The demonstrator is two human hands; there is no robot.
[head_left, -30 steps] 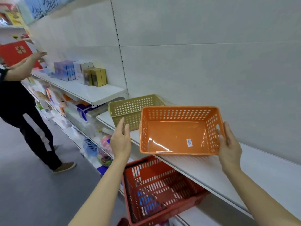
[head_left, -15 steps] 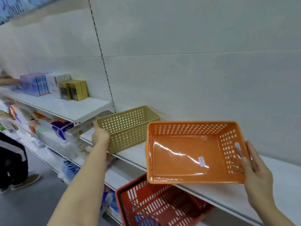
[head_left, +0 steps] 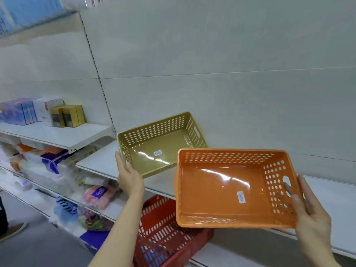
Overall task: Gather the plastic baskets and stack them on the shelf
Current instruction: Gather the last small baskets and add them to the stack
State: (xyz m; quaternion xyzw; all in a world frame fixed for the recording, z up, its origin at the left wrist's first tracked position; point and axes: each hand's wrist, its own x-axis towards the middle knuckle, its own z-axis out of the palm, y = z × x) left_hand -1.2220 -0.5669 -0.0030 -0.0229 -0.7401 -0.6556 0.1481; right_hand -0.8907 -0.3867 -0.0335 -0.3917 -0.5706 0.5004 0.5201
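The 2 baskets are not stacked yet: the orange basket (head_left: 231, 187) is up in the air, tipped toward the person, in front of the shelf (head_left: 100, 162), and the green basket (head_left: 159, 143) is tipped up at the shelf's edge. The right hand (head_left: 306, 211) holds the orange basket's end wall, fingers through its handle hole. The left hand (head_left: 129, 176) grips the green basket's near corner, so 1 must still go inside the other.

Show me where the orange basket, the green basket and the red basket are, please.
orange basket (head_left: 217, 189): head view, on its shiny inside floor.
green basket (head_left: 152, 149): head view, on its inside floor.
red basket (head_left: 163, 228): head view, on its slotted side wall.
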